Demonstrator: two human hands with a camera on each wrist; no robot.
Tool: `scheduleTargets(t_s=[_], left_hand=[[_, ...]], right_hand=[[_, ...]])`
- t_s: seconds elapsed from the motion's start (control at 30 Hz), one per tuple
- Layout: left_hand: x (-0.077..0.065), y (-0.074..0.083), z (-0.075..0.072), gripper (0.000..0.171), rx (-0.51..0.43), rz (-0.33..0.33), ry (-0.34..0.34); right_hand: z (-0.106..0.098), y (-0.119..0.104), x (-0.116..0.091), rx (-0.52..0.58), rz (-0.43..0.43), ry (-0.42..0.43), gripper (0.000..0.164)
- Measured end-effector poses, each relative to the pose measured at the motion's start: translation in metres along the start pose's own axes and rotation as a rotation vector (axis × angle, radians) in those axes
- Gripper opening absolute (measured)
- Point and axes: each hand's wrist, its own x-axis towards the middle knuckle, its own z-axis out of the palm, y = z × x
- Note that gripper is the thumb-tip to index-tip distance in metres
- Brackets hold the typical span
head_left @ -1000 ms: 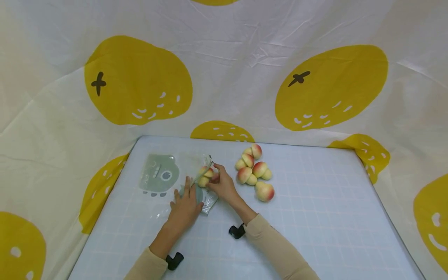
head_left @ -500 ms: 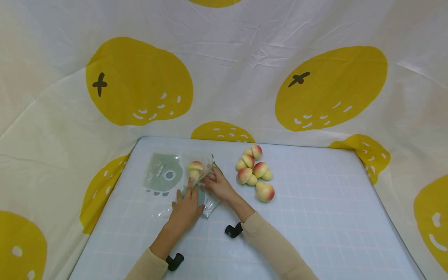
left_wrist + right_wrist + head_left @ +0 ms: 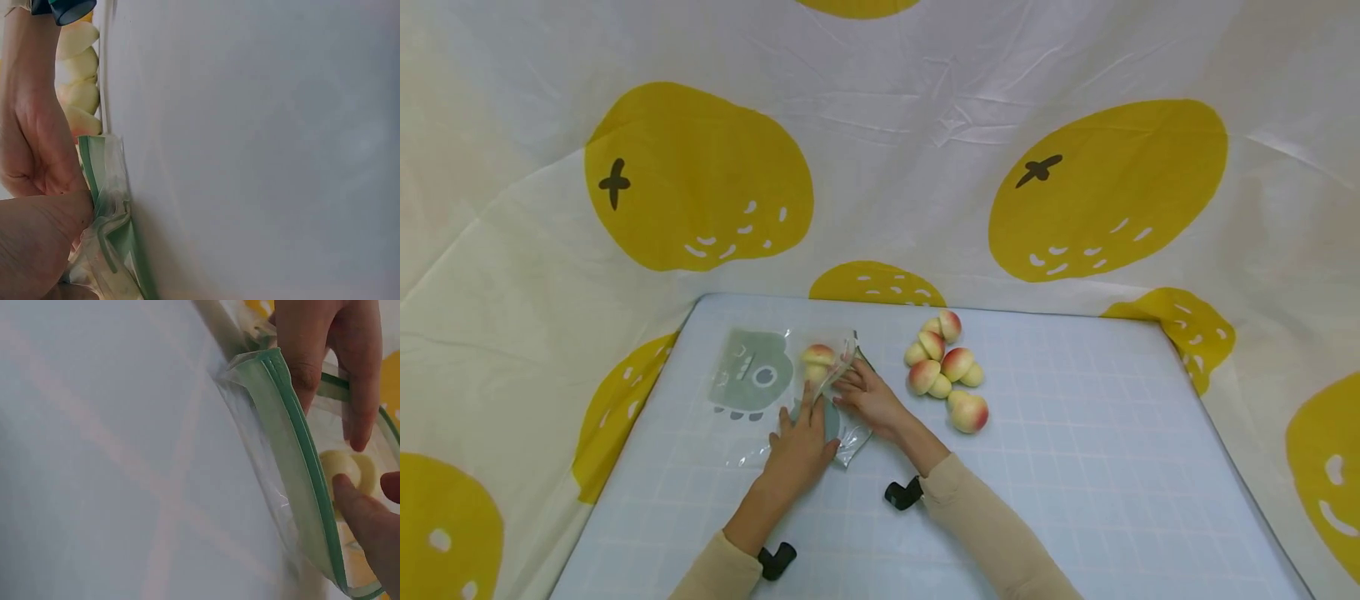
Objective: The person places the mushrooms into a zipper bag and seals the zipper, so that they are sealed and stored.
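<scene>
A clear zip bag [image 3: 312, 487] with a green zip strip has its mouth spread apart. Inside lies a toy mushroom [image 3: 817, 357] with a reddish cap and cream stem. My left hand [image 3: 801, 446] rests on the bag with its fingers spread; the right wrist view shows its fingers reaching in past the zip. My right hand [image 3: 874, 405] is at the bag's mouth, its fingers extended. One of its fingertips [image 3: 345, 485] appears against the toy mushroom, though plastic film may lie between. Part of the mushroom's stem is hidden by the bag's edge in the head view.
A flat green printed panel [image 3: 747, 369] of clear plastic lies to the left; I cannot tell whether it belongs to another bag. Right of the bag lie several toy mushrooms [image 3: 957, 364], with a pear-shaped piece [image 3: 967, 412] nearest me. Patterned fabric [image 3: 887, 192] rises behind the table.
The toy mushroom has moved left, deeper into the bag, and my right hand no longer grips it. The left hand has stayed nearly in place. The last half second shows almost no motion.
</scene>
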Motion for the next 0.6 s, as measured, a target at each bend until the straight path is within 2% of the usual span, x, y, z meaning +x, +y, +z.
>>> scheduleTargets(t_s=[0.33, 0.6], left_hand=[[0.001, 0.003, -0.002, 0.082, -0.015, -0.024, -0.023], [0.002, 0.002, 0.001, 0.082, -0.025, -0.023, -0.002]], right_hand=[[-0.012, -0.023, -0.022, -0.078, 0.008, -0.020, 0.062], [-0.023, -0.043, -0.043, -0.121, -0.044, -0.019, 0.056]])
